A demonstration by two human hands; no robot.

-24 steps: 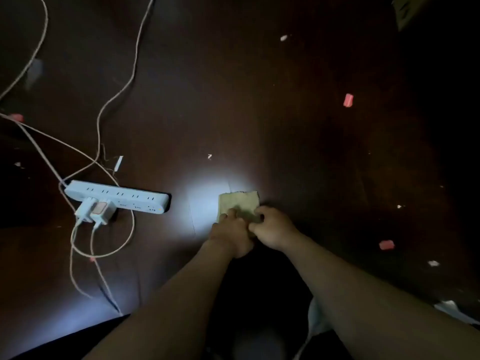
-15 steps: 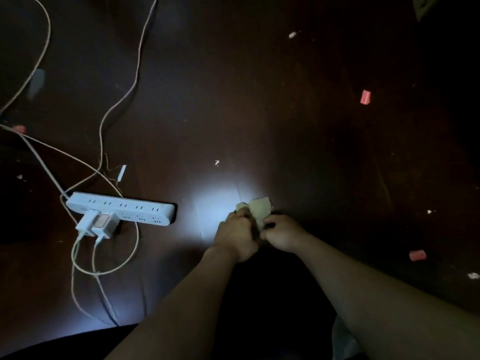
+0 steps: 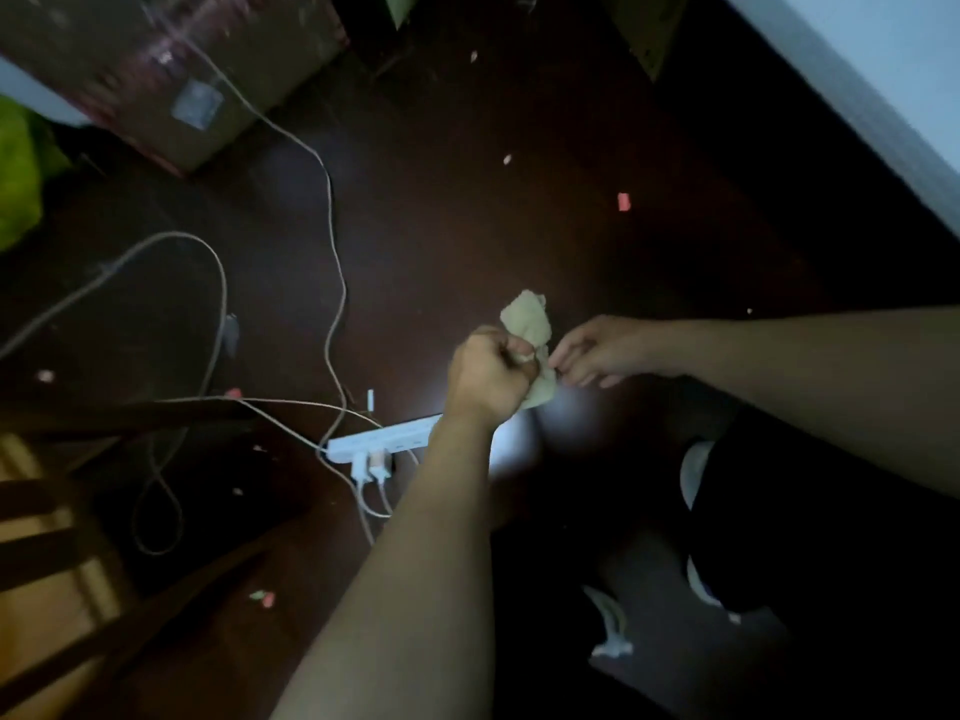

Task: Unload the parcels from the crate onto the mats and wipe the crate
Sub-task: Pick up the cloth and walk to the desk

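Observation:
A crumpled beige cloth (image 3: 529, 324) is lifted off the dark floor. My left hand (image 3: 488, 374) grips it in a fist, with cloth sticking out above and below the fingers. My right hand (image 3: 597, 353) is just to the right of the cloth, fingers loosely spread, fingertips at the cloth's lower edge; whether they touch it is unclear. A cardboard box (image 3: 171, 70) with a label stands at the far left. No crate or mats are clearly visible.
A white power strip (image 3: 384, 439) with plugs and long cables (image 3: 332, 241) lies on the floor left of my left arm. A wooden chair (image 3: 62, 511) is at bottom left. Small red and white scraps (image 3: 624, 201) dot the floor. A pale wall (image 3: 883, 80) runs along the right.
The cloth lay on the floor under both hands; now my left hand has gathered and lifted it, my right hand has let go and opened. The camera has swung up and left.

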